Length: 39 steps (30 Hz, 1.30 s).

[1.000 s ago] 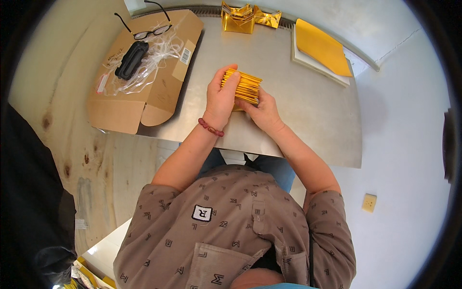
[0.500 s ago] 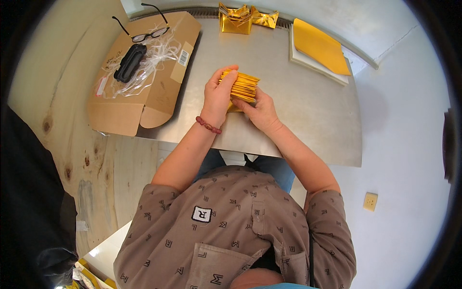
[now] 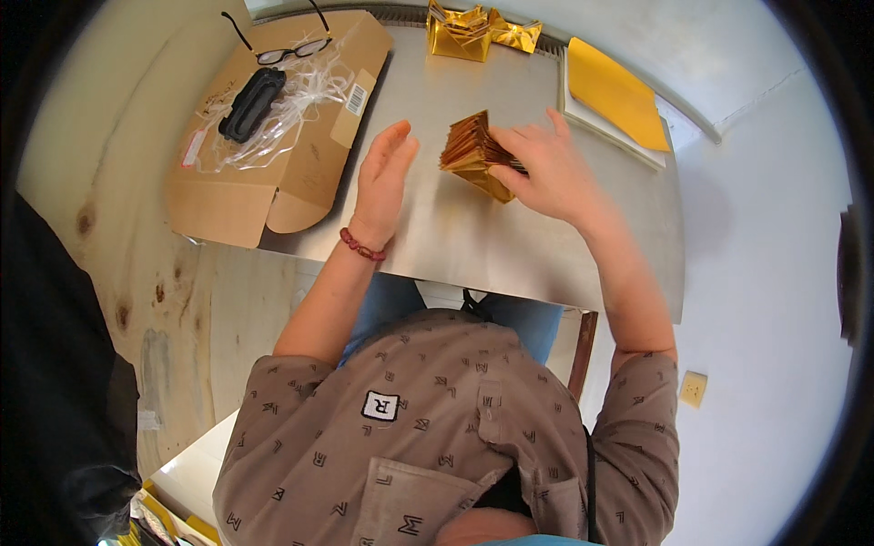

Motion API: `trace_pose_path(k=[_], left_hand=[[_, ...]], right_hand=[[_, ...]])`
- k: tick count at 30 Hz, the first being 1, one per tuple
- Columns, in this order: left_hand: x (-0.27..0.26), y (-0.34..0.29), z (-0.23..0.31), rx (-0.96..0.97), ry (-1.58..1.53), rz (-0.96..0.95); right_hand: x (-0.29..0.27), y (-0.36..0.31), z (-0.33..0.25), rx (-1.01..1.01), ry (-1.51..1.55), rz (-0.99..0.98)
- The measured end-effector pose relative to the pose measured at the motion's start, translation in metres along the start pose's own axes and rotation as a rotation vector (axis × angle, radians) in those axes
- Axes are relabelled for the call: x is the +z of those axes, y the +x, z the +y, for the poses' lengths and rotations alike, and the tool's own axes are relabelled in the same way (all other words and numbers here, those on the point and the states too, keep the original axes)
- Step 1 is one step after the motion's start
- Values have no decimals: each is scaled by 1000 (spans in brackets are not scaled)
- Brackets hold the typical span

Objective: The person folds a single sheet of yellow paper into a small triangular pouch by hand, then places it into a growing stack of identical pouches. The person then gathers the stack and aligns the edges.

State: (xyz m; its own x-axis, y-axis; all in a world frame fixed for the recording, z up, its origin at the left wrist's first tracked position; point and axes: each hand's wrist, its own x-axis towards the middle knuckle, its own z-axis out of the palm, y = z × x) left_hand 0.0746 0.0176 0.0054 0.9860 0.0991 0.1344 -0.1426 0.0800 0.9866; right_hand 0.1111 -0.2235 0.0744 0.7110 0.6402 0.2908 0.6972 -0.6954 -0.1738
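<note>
My right hand (image 3: pixel 553 171) grips a thick bundle of folded gold foil paper (image 3: pixel 472 153) by its right side, thumb on the near face and fingers over the top. The bundle is tilted over the metal table, its layered edges fanned toward the upper left. Whether its lower end touches the table is unclear. My left hand (image 3: pixel 384 180) is off to the left of the bundle, apart from it and holding nothing. Its fingers are stretched out, with a red bead bracelet (image 3: pixel 362 246) at the wrist.
A cardboard box (image 3: pixel 305 150) at the left bears a black case (image 3: pixel 251 105), pale plastic strips and eyeglasses (image 3: pixel 291 50). Gold foil bundles (image 3: pixel 458 44) stand at the table's back. Far right lies a paper stack with a yellow sheet (image 3: pixel 614 91), beside the wall.
My left hand has let go of the gold bundle and moved left. The right hand has turned the bundle and shifted it slightly right, now gripping it alone.
</note>
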Motion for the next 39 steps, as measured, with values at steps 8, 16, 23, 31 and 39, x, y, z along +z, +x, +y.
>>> trace_pose_path(k=[8,16,23,31,39], left_hand=[[0,6,-8,202,642,-439],[4,42,-19,262,539,-494],[8,47,-22,282,550,-457],[8,41,-13,187,564,-499],[-14,37,-24,18,123,-392]], right_hand=[[22,11,-5,20,-329,-344],[34,-2,-12,46,-451,-228],[46,0,-6,3,-482,-71],[36,2,-2,-10,-379,-193],[25,7,-2,18,-371,-203]])
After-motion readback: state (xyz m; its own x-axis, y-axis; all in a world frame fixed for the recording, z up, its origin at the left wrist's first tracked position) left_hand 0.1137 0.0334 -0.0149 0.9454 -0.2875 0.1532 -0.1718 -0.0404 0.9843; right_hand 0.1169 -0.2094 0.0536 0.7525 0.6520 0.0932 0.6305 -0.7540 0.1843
